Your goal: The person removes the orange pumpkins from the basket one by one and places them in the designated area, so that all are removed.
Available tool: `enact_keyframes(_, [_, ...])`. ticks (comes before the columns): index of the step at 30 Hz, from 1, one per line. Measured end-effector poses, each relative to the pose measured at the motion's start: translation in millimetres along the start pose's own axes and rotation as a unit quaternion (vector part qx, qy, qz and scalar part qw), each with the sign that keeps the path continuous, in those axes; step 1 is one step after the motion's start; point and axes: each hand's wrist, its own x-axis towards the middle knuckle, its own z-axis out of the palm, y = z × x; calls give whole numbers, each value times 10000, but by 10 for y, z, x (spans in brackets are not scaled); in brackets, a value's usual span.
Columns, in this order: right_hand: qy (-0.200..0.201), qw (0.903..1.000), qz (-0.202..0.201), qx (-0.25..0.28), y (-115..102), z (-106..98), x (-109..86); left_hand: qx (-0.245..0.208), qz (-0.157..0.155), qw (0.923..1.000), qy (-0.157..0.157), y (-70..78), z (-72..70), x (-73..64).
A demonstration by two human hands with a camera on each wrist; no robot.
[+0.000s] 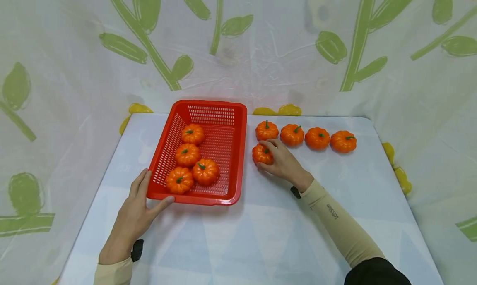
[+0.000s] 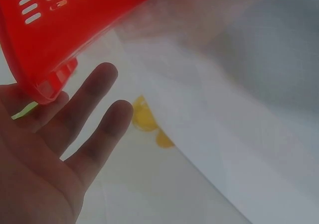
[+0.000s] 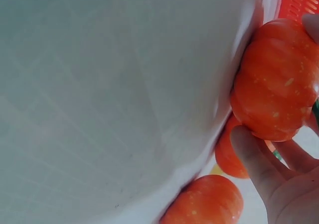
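Small orange pumpkins with green stems appear in the head view. My right hand (image 1: 282,161) grips one pumpkin (image 1: 261,154) between thumb and fingers, just right of a red plastic basket (image 1: 238,161). Up close in the right wrist view, this held pumpkin (image 3: 276,79) shows its ribbed side, fingertips against it. My left hand (image 1: 134,214) rests at the basket's near left corner, thumb along the front rim and fingers by the left wall. Those fingers (image 2: 99,139) look straight and spread in the left wrist view. Several pumpkins (image 1: 188,154) lie inside the basket, toward its left.
Beyond the right hand, a row of pumpkins (image 1: 317,138) runs along the back of the white table (image 1: 223,243). A pale curtain (image 1: 268,70) with green leaf prints hangs behind the table and at its sides.
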Motion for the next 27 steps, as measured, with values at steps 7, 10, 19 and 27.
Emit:
enact_keyframes(7, [-18, 10000, 44, -14, 4, -9, -2, -10, -12, 10000, 1, 2, 8, 5])
enact_keyframes(10, [14, 10000, -5, -63, 11, -9, -6, -5, -6, 10000, 15, 2, 9, 4])
enact_keyframes(19, [145, 9994, -59, -306, 18, -3, -25, -17, -9, 10000, 17, 6, 12, 5])
enact_keyframes(27, [121, 9997, -1, -219, -17, -46, -38, -12, -5, 10000, 18, -7, 13, 6])
